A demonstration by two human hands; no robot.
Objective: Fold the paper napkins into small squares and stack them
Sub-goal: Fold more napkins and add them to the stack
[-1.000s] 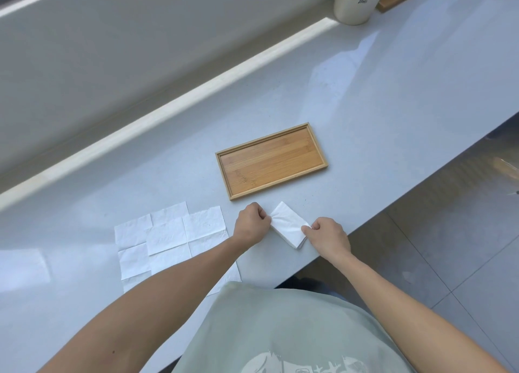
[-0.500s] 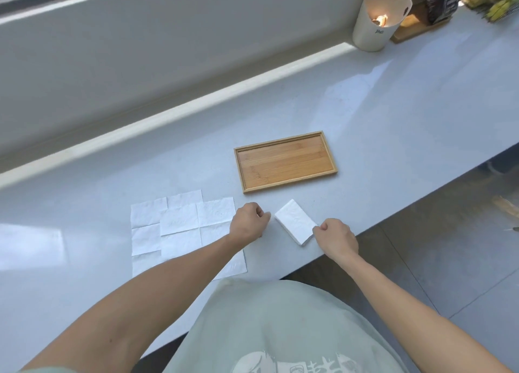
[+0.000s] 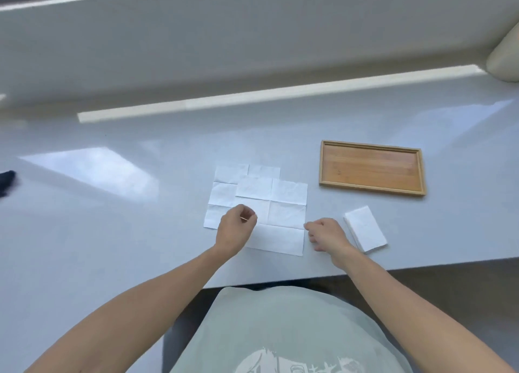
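Both loosely curled, grasping nothing: left hand [image 3: 236, 228] hovering over the flat napkins [image 3: 286, 201], right hand [image 3: 325, 233] sitting just beside their 3 o'clock edge.

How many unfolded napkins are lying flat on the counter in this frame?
2 can be made out. The upper napkin lies in front of the hands, with the left hand over its near-left part. The lower napkin pokes out behind and left. More could lie hidden underneath.
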